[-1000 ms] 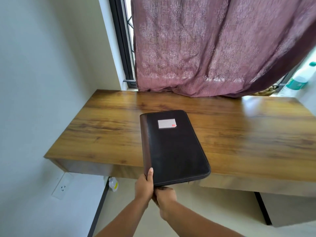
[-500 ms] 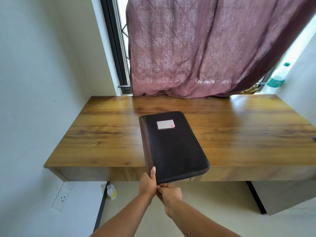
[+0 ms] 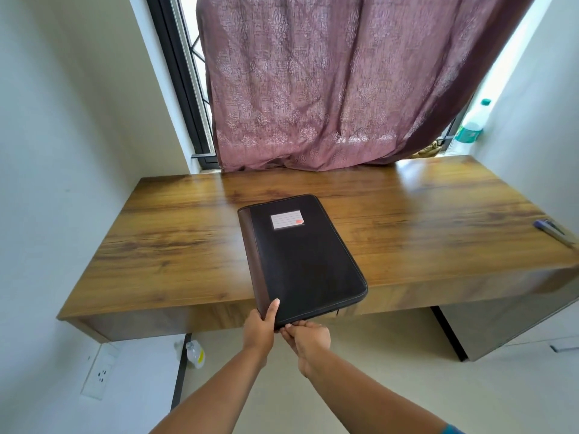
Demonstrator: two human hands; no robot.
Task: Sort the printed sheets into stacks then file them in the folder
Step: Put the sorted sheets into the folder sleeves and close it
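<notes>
A: Where's the folder?

B: The black zip folder [image 3: 300, 258] lies shut on the wooden counter [image 3: 175, 245], white label [image 3: 286, 219] up at its far end, brown spine on its left side. Its near end sticks out past the counter's front edge, toward the person.

A: And the hands?

B: Both are at that overhanging near end. The left hand [image 3: 258, 328] holds the spine corner, thumb flat on the cover and fingers hidden beneath. The right hand [image 3: 308, 338] sits just beside it, its grip pressed together in a pinch on the folder's near edge, seemingly at the zipper; the pull itself is too small to make out.

A: So which step is this?

B: The very start, I'd say. No printed sheets show anywhere, so they are probably inside.

A: Next move?

B: Likely steady the spine corner and run the zipper round the edge, then lay the cover open.

A: Anything else around the folder?

B: Pens [image 3: 553, 231] well off to its right, a mauve curtain [image 3: 329, 89] behind it, and a water bottle [image 3: 470, 128] on the sill far right.
</notes>
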